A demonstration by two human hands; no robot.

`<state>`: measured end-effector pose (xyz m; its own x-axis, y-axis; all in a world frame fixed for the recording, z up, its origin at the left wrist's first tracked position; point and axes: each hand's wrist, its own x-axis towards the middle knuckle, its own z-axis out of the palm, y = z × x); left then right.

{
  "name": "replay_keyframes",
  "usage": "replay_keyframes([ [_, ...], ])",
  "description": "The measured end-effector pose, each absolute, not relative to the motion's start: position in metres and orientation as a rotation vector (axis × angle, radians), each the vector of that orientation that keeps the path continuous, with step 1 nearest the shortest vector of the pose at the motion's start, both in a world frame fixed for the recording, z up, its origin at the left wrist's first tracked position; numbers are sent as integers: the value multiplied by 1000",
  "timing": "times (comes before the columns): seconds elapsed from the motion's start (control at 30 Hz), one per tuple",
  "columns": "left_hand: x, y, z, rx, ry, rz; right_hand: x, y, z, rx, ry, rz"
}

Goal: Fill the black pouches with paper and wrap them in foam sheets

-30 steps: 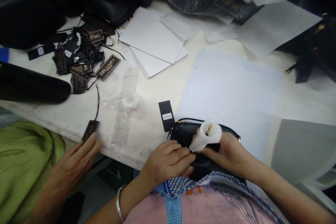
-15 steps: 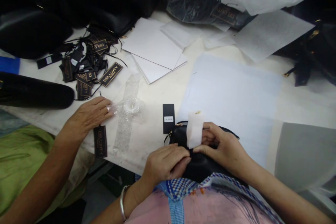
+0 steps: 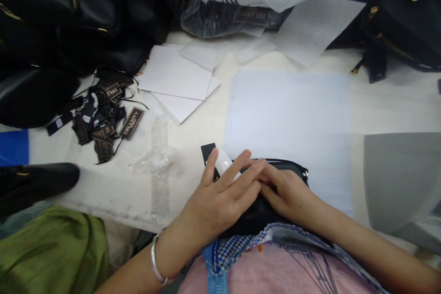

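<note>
A small black bag point(image 3: 291, 168) lies at the table's near edge, against my body. My left hand point(image 3: 220, 193), with a silver bangle on its wrist, lies on the bag with its fingers stretched out flat. Those fingers press a white foam piece point(image 3: 224, 164) onto the bag's left end. My right hand point(image 3: 286, 191) rests flat on the bag's top, its fingertips tucked under my left fingers. A black tag point(image 3: 206, 151) with a white label pokes out just beyond my left index finger.
A heap of black "DELUXITY" tags point(image 3: 103, 119) lies far left, crumpled clear plastic point(image 3: 155, 161) nearer. White sheets point(image 3: 175, 78), a large white sheet point(image 3: 289, 110) and a grey sheet point(image 3: 403, 170) cover the table. Black bags point(image 3: 51, 14) crowd the back. Green cloth point(image 3: 51, 248) is at lower left.
The other person's hand at the left has left the view. The white foam piece went from upright in my right fingers to flat on the bag. My left hand flattened over it.
</note>
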<state>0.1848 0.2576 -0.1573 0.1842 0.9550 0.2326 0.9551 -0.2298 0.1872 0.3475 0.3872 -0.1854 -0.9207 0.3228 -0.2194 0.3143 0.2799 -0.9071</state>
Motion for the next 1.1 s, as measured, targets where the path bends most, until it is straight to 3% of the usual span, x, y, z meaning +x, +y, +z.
replay_keyframes([
  [0.17,176,269,-159,-2612,-1977,-382,367,384,-182,-697,-2553,1413],
  [0.43,175,271,-159,-2771,-2057,-344,407,374,-179,-257,-2730,986],
  [0.67,177,277,-145,-2957,-1943,-126,405,362,-175,-216,-2789,962],
  [0.9,176,287,-132,-3098,-1880,69,398,365,-172,-271,-2779,1144],
  [1.1,193,254,-127,-2728,-1945,-470,408,359,-183,-288,-2684,1191],
])
